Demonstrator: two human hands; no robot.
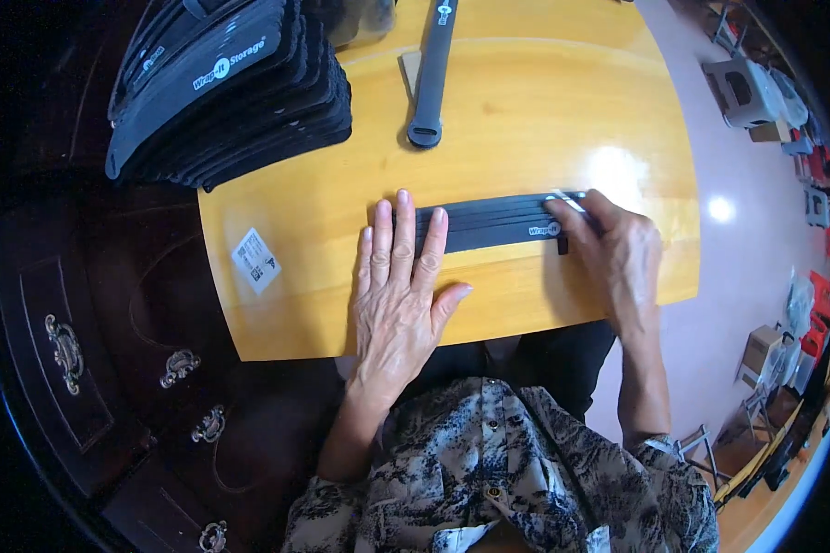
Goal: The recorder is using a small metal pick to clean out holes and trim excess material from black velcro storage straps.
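A fanned row of flat black straps (pixel 489 224) with a white printed mark lies across the wooden table. My left hand (pixel 397 286) rests flat at their left end, fingers stretched out and its fingertips over the strap ends. At the other end my right hand (pixel 618 244) is closed, thumb and fingers pinching the straps' right end. A small whitish, shiny bit shows between those fingers; what it is I cannot make out. A short black tab sticks out below the straps beside the right hand.
A tall stack of black straps (pixel 240 101) stands at the table's far left. One long strap (pixel 429 88) lies at the back over a beige piece. A white label (pixel 255 261) sticks to the table (pixel 544 101) at left. Dark drawers (pixel 65 355) stand left; stools (pixel 745 92) stand right.
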